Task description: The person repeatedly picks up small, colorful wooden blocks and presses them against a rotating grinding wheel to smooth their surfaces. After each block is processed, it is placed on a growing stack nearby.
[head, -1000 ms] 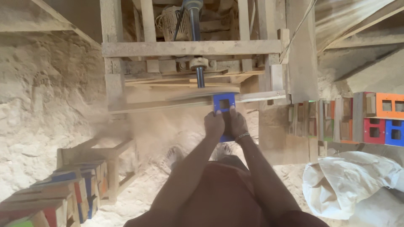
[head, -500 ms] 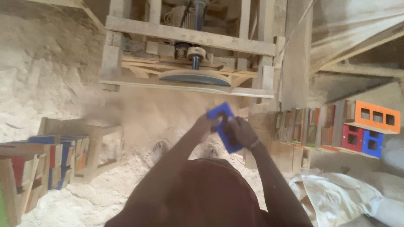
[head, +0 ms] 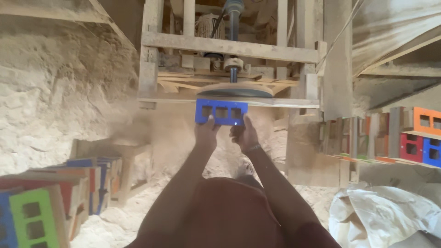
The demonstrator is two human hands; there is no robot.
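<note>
— Sawdust heaps fill this workshop. What's left of the hands?

— Painted blocks [head: 55, 202] stacked low. Left hand [head: 206, 133] and right hand [head: 243, 134] are both closed on the blue three-holed block [head: 221, 111], its top edge at the sanding disc [head: 235, 89] on the wooden frame [head: 229, 46].

— Advice?

— I'd keep it level, pressure light, fingers low.

— Containers?

— White sack [head: 386, 216], lower right; contents hidden. More blocks [head: 425, 138] are shelved above it.

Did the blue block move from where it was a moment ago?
Yes. The blue block went up, from below the round sanding disc to right against its edge, turned flat.
</note>
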